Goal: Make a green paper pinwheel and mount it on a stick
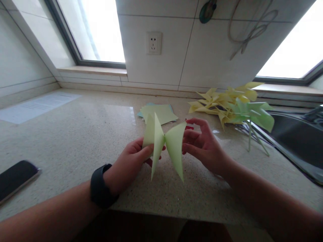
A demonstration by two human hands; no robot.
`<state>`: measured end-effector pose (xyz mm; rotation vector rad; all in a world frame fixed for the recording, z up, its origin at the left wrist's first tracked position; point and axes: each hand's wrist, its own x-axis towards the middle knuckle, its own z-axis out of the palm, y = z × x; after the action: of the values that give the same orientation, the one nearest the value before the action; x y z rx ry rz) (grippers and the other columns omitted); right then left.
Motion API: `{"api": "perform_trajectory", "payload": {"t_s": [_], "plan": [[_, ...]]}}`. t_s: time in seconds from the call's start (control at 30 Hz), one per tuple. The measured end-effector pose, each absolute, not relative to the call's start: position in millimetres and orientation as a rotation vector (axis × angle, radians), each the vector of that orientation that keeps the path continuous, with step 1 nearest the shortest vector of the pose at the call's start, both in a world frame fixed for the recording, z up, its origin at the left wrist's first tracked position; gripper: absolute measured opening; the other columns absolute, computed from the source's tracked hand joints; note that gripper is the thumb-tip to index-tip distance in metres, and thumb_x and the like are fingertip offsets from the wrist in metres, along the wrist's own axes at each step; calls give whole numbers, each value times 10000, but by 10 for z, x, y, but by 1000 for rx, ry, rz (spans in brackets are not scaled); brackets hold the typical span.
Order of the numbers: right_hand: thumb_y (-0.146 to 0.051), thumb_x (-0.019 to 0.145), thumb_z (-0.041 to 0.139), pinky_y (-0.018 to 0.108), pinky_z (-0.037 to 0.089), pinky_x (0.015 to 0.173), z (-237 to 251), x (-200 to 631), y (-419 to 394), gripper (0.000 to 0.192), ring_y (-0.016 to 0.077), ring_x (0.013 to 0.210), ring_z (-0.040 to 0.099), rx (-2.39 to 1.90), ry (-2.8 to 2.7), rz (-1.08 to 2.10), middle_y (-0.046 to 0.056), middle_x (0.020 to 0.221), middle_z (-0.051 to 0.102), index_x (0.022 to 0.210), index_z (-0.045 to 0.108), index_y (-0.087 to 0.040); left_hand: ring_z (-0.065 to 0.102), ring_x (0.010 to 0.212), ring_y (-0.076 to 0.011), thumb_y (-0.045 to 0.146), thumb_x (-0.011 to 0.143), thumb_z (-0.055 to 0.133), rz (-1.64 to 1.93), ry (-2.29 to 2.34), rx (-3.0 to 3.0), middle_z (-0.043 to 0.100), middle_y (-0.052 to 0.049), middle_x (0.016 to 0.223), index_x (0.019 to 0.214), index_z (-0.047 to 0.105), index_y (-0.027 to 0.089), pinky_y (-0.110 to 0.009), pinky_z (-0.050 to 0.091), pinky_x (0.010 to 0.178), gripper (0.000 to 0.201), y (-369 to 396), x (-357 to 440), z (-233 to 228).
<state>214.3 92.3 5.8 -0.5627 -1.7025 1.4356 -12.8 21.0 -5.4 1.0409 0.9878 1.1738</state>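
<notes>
Head view looks down at a speckled stone counter (75,141) below a tiled wall with a socket (154,43). Both bare hands hold up a folded pale green paper (165,144) just above the counter's front part. The left hand (131,164), with a black watch (100,191) on its wrist, pinches the paper's left flaps between thumb and fingers, close to the narrow middle where the folds meet. The right hand (202,144) has its fingers loosely curled and partly spread; the fingertips touch the edge of the right flap, and I cannot tell whether they pinch it. The paper stands like a bow, its flaps fanning out to both sides and pointing down toward the counter.

Behind it, flat sheets of green paper (158,112) lie in a small stack. To the right, near a dark sink (295,141), a heap of finished yellow and green paper pinwheels (234,104) rests on the counter. A black phone (15,178) lies at the left edge, and a printed sheet (37,106) lies further back.
</notes>
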Motion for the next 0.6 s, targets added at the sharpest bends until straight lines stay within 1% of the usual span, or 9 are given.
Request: {"api": "perform_trajectory", "payload": {"t_s": [0.07,0.1,0.2,0.27,0.33,0.37,0.43,0.53,0.6], "plan": [[-292,877,749,305,531,698,65,2154,908,600,147,784,635,-522,-1709,1483,-2,1012,666,1312,342,-369,631,716,-121,372,930,663,1164,992,1077,740,-64,967,1032,722,175,-207,520,586,230,204,-120,-30],[-313,879,747,318,532,722,63,2157,900,642,154,812,638,-495,-1721,1507,11,1052,658,1352,318,-380,631,731,-123,377,928,666,1159,996,1098,736,-64,976,1034,718,174,-204,519,587,235,202,-116,-20],[-352,837,786,361,534,797,34,2136,863,874,173,899,631,-428,-1801,1496,52,1247,574,1465,183,-430,631,773,-136,373,912,687,1137,1016,1168,723,-56,963,1034,704,174,-214,524,613,234,204,-107,-13],[-330,793,822,376,535,820,4,2097,830,1012,180,940,623,-430,-1859,1410,63,1348,482,1488,100,-469,628,758,-140,359,890,711,1129,1027,1199,704,-33,891,996,689,174,-229,526,626,215,206,-106,-21],[-278,790,817,371,540,805,-22,2055,802,1042,173,935,619,-464,-1875,1316,54,1346,446,1483,69,-493,611,698,-130,334,864,734,1124,1029,1221,672,-3,807,952,666,173,-235,520,615,195,208,-111,-32],[-247,806,795,366,539,795,-30,2040,793,1018,166,917,617,-480,-1866,1280,43,1299,464,1479,73,-494,596,665,-121,321,857,736,1120,1030,1232,661,7,784,947,657,173,-232,515,601,190,208,-114,-36],[-193,847,729,354,531,776,-30,2030,794,910,155,874,611,-499,-1826,1234,13,1156,522,1465,121,-472,569,624,-105,309,862,725,1112,1050,1258,657,12,786,961,652,175,-215,500,567,183,209,-122,-45],[-164,869,683,319,506,726,5,2058,838,663,153,827,611,-559,-1787,1191,-25,948,586,1375,315,-384,572,637,-102,338,892,697,1113,1073,1267,688,-13,886,1007,653,183,-199,493,540,198,210,-129,-61],[-180,859,708,298,492,692,38,2088,880,474,152,799,618,-636,-1770,1159,-38,860,608,1230,451,-324,581,642,-101,359,896,696,1122,1073,1245,706,-34,956,1016,649,182,-202,499,539,218,212,-130,-71]]}}
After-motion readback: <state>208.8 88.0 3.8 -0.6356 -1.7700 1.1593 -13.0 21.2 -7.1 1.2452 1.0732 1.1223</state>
